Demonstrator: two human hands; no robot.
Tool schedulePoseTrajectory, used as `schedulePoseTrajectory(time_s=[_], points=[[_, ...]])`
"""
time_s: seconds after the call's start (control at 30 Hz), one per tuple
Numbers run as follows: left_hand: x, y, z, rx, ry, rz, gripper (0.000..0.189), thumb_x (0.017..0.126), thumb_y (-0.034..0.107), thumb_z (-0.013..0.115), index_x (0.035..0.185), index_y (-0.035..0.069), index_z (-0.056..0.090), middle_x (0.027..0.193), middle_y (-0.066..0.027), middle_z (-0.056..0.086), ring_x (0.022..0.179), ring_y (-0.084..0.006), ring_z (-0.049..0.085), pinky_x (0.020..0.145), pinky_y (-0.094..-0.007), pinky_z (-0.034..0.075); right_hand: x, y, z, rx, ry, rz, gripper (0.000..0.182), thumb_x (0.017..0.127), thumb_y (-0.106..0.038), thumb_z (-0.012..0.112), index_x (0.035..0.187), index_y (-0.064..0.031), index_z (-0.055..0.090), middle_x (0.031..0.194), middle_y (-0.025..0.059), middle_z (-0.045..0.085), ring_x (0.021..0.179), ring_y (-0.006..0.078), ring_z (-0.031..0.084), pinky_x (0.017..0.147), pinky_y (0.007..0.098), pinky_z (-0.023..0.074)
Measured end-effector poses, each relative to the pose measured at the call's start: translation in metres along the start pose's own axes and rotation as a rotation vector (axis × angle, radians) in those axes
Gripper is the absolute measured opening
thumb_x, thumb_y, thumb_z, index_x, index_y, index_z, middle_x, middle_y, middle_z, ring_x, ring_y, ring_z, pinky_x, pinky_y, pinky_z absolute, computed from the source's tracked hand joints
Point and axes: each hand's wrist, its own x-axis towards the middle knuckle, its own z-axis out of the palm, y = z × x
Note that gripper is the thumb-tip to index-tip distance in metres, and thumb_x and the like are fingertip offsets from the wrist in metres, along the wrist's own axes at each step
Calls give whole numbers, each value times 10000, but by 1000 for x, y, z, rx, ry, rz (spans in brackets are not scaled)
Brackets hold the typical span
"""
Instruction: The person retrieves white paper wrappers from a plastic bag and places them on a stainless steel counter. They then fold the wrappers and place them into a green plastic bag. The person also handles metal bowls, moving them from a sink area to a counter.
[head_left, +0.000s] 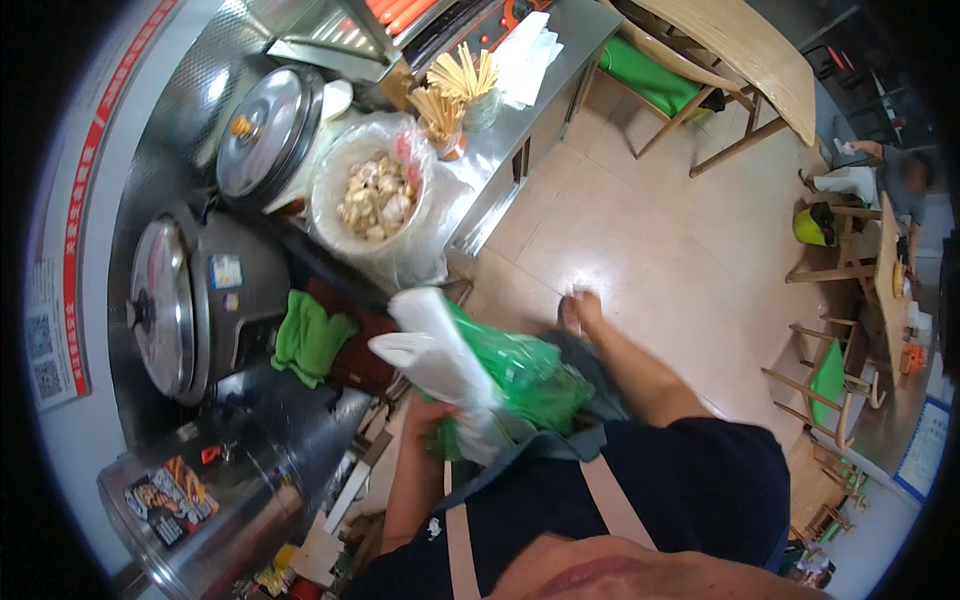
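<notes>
My left hand (433, 409) grips a bundle of green plastic bags (517, 360) and white folded or rolled bags (442, 345) against the front of my apron (525, 457). The bundle hides most of its fingers. Ahead of my body, my right hand (577, 310) appears blurred against the tiled floor, apart from the bundle. The blur hides whether its fingers close on anything. A green cloth (309, 337) hangs beside a dark electric cooker (240, 277), left of the bundle.
A plastic-lined tub (330, 229) of pale-brown food pieces, a lidded pot (262, 139) and jars of wooden sticks (480, 109) crowd the steel counter (517, 146). A steel drum (247, 480) stands lower left. Wooden chairs (806, 390), tables (750, 52) and a person (896, 180) are rightward.
</notes>
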Motion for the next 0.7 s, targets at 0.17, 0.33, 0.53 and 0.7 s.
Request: schedulePoseTrajectory(time_s=[0.17, 0.33, 0.53, 0.7], points=[[-57, 15, -7, -32, 203, 246, 821, 565, 202, 798, 1272, 0, 432, 1175, -132, 554, 1057, -279, 556, 891, -413, 472, 115, -293, -123, 775, 14, -108, 325, 873, -199, 570, 1158, -64, 495, 937, 66, 607, 826, 158, 583, 653, 291, 496], [-80, 30, 42, -49, 419, 523, 592, 674, 211, 676, 1185, -22, 490, 1103, -122, 575, 993, -259, 565, 850, -385, 468, 214, -452, -155, 608, 168, 109, 511, 741, -263, 744, 1161, -44, 549, 968, 110, 590, 733, 201, 544, 578, 345, 468], [-98, 28, 116, -65, 656, 761, 387, 804, 221, 530, 1080, -48, 559, 1016, -111, 601, 917, -235, 576, 802, -350, 462, 273, -499, -109, 713, 188, 83, 501, 643, -96, 786, 1059, 98, 582, 1071, 198, 622, 919, 288, 618, 813, 355, 479], [-103, 39, 166, -215, 718, 801, 341, 851, 198, 471, 1048, -59, 577, 971, -101, 606, 885, -221, 575, 787, -339, 454, 295, -502, -96, 659, 206, -125, 493, 607, -58, 794, 1043, 68, 601, 1022, 176, 645, 907, 284, 626, 821, 347, 480]])
